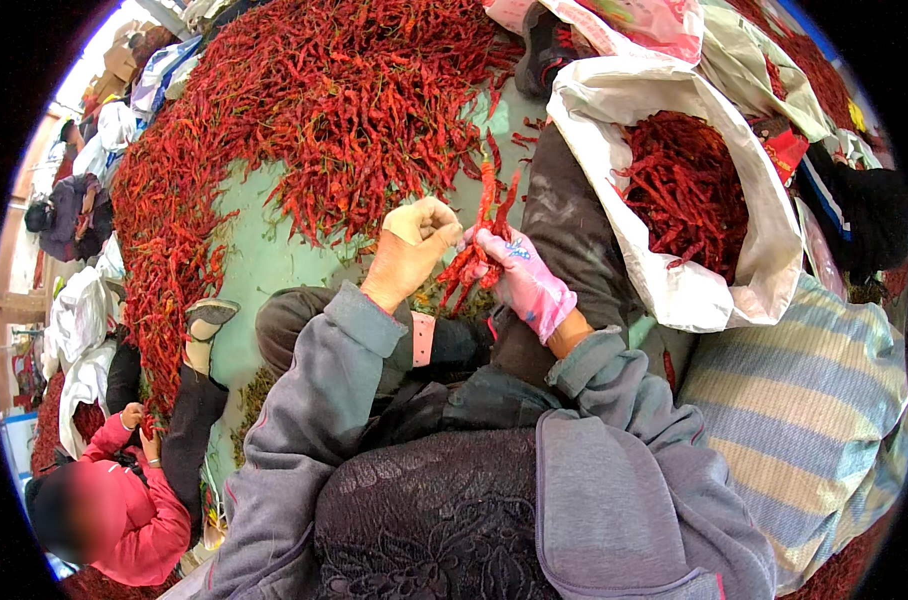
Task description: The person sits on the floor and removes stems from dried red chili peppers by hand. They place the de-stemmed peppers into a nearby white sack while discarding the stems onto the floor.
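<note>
My right hand (529, 281), in a pink patterned glove, is closed around a small bunch of dried red chilli peppers (487, 196). Some of them point away from me, and others hang below the fingers. Just left of the bunch is my left hand (416, 244), its fingers curled and covered in beige finger covers or tape. Its thumb and forefinger come together by the glove; whether a stem is pinched there is hidden. Beyond both hands spreads a large heap of red chillies (364, 112) on a pale green floor sheet (255, 247).
To my right, an open white woven sack (679, 307) holds chillies (686, 195). A striped cushion or stuffed bag (791, 420) lies beside me. At lower left, a person in a pink jacket (143, 517) handles chillies. Stem scraps (255, 397) lie on the floor.
</note>
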`<state>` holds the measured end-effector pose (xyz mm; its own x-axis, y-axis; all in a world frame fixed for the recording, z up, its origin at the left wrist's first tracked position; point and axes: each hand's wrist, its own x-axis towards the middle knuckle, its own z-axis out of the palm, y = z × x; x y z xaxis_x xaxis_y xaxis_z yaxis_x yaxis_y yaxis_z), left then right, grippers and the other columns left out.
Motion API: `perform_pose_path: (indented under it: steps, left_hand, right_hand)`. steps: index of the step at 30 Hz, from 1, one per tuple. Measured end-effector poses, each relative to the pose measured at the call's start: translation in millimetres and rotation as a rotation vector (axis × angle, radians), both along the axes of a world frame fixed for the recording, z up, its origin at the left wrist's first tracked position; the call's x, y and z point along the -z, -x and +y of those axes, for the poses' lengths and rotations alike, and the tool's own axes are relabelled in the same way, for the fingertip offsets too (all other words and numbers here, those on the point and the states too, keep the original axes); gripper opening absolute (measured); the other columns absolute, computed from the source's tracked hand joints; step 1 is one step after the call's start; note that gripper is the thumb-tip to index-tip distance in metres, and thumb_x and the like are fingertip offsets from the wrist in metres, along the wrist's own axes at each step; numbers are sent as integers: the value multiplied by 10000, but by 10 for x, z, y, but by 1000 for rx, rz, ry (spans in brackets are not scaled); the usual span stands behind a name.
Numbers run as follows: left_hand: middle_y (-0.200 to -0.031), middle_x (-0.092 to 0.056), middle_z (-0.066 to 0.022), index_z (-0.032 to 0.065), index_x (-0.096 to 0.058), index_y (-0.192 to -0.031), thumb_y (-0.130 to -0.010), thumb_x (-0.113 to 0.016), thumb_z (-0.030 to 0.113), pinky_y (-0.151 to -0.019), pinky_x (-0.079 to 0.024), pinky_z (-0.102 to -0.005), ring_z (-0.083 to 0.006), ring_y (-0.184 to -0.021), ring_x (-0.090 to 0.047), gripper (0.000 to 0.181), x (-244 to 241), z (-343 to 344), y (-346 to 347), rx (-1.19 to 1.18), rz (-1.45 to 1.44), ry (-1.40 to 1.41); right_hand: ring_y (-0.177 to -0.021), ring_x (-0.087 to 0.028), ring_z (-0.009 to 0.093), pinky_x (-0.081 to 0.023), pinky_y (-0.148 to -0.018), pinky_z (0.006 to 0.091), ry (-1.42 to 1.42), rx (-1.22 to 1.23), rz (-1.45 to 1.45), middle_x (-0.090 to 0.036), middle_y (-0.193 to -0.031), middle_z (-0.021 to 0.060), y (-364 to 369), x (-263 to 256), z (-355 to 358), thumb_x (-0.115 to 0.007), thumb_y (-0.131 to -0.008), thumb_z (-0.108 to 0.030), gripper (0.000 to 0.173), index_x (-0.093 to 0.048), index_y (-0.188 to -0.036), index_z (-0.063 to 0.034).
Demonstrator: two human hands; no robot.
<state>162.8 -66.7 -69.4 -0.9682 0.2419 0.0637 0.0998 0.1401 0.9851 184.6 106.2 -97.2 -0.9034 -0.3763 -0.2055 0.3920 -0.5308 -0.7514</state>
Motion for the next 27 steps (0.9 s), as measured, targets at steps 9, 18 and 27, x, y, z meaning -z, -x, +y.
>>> perform_pose_path:
  steps: [9,18,27]
  left_hand:
    - [-731,-584,-24,8,-561,-825,-880,-534,157,-599,-424,-227,-73,-641,-504,161,133,-315,-166,9,-72,47]
    - [-717,-554,0,15,-552,-804,-890,-542,252,-587,-421,-227,-70,-668,-510,252,205,-80,-406,181,-279,56]
    - [-643,-523,9,19,-532,-758,-867,-518,118,-548,-397,-225,-65,-606,-487,148,357,-10,-435,126,-156,114]
  right_hand:
    - [-609,-467,98,-399,-559,228,119,205,-58,-557,-816,50,68,67,-6,-504,-911,-193,170,-531,-948,-30]
    - [-750,-515,122,-424,-662,252,-114,271,97,-560,-840,57,32,48,-21,-491,-920,-242,230,-535,-960,-20]
    - [-720,-531,111,-445,-671,246,-157,342,90,-568,-802,29,50,75,-58,-511,-912,-200,189,-552,-935,-17]
